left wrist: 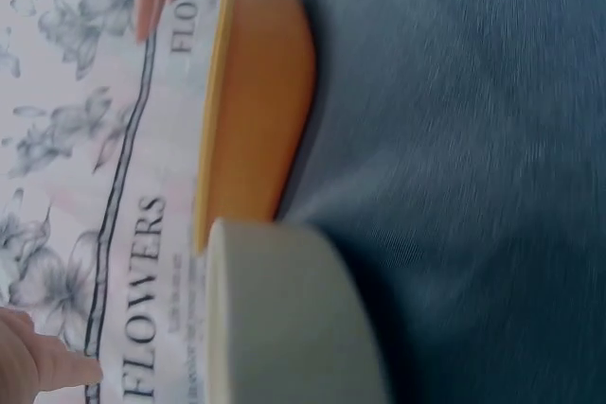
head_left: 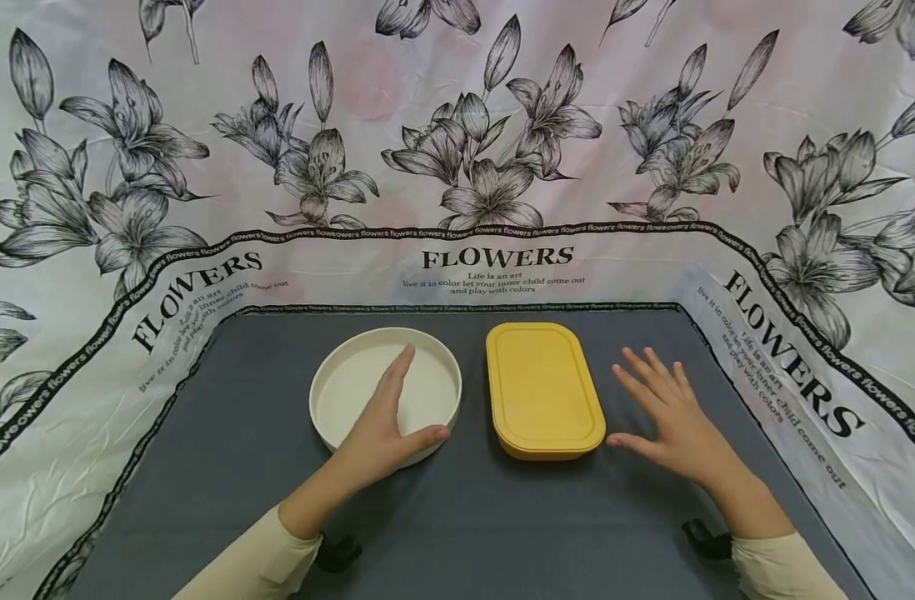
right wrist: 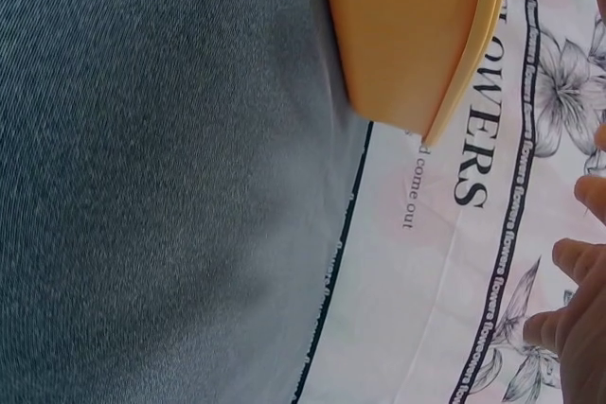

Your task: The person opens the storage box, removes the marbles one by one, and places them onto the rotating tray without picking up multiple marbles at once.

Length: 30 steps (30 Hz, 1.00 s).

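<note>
white bowl (head_left: pixel 356 379) lies beneath the left hand (head_left: pixel 377 439), yellow box (head_left: pixel 546 385) beside the right hand (head_left: pixel 671 429); both hands spread, released.

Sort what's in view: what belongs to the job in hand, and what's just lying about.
Likely the job's:
- round white dish, the left grip above it
- yellow lidded box, the right grip beside it

Just there:
- gray surface
- flower-printed cloth
- black pieces by the sleeves

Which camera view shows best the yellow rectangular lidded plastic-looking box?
The head view: the yellow box appears whole, unobstructed. The left wrist view shows its side, lid edge-on; the right wrist view crops it at the top.
</note>
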Motion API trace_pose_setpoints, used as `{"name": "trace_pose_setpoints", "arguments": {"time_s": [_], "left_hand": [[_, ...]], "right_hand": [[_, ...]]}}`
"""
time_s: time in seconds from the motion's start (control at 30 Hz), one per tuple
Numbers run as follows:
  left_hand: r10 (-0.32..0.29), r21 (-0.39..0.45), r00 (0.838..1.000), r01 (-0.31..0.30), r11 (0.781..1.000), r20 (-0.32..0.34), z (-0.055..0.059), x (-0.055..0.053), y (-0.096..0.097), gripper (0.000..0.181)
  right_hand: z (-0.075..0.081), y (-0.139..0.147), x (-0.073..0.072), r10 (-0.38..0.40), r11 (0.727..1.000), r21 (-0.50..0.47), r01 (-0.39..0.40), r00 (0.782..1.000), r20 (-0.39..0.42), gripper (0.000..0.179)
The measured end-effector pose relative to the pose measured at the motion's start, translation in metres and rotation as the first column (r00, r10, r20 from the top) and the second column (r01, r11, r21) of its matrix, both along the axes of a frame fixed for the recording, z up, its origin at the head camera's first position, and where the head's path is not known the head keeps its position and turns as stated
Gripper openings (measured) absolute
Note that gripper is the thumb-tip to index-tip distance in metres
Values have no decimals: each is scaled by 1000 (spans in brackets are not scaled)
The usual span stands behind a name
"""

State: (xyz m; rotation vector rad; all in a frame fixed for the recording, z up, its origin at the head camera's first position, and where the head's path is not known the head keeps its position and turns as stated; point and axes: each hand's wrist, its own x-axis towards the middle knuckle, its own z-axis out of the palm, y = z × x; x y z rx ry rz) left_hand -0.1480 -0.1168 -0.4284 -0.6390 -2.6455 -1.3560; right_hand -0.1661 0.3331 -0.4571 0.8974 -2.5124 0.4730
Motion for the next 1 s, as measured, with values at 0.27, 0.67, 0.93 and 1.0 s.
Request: {"name": "trace_pose_setpoints", "arguments": {"time_s": [0.27,0.67,0.93,1.0], "left_hand": [[-61,75,996,56,996,66,-19,0,31,112],[-181,143,977,165,976,113,-37,2,66,113],[-156,172,972,125,977,177,-48,-4,85,116],[-146,170,970,113,979,197,-53,-4,87,118]], "right_hand": [[-4,-3,0,13,1000,18,-14,1000,27,100],[-1,-12,-5,56,996,63,-57,998,15,98],[1,-19,-7,74,995,72,-75,997,27,96],[1,-21,-6,78,994,70,-81,996,40,95]]}}
